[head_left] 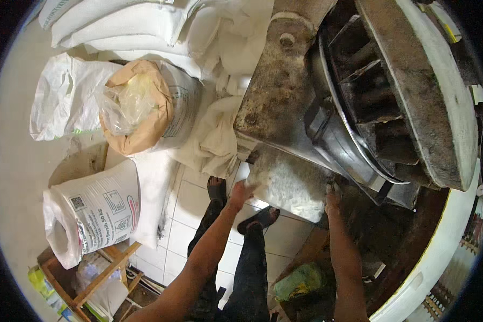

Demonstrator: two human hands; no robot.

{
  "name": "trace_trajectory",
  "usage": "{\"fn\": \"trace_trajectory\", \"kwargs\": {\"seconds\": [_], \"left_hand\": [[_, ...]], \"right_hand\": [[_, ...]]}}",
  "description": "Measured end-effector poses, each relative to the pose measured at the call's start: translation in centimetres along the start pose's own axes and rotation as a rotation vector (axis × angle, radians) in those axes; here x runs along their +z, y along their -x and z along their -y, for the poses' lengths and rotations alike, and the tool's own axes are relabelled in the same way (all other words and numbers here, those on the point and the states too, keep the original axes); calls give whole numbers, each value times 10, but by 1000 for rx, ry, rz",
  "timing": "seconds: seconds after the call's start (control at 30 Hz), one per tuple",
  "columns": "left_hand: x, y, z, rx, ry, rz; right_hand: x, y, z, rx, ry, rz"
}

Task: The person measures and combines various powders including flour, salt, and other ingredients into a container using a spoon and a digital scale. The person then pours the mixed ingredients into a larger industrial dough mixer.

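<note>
through my remote view, i have the left hand (240,194) and right hand (334,197), fingers clamped on opposite edges of a dusty grey panel (288,187) at four o'clock, a bulky machine (338,102) at two.

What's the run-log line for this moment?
left hand: holds left edge of white-dusted panel | right hand: holds its right edge | nearby: stained machine, open brown paper sack

A workshop, shown by stacked white sacks (129,27) and a big, grimy metal machine (284,91).
</note>
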State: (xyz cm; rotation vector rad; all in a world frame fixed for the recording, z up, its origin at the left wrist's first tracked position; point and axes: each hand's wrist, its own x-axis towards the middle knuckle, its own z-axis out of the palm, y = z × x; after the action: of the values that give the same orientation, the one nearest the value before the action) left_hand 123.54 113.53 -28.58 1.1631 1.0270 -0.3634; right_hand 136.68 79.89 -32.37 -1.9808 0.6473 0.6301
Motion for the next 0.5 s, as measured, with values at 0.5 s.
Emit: {"fn": "trace_trajectory", "kwargs": {"seconds": [0.5], "left_hand": [[5,-9,8,97,-387,43]], "right_hand": [[145,151,39,204,-1180,99]]}}
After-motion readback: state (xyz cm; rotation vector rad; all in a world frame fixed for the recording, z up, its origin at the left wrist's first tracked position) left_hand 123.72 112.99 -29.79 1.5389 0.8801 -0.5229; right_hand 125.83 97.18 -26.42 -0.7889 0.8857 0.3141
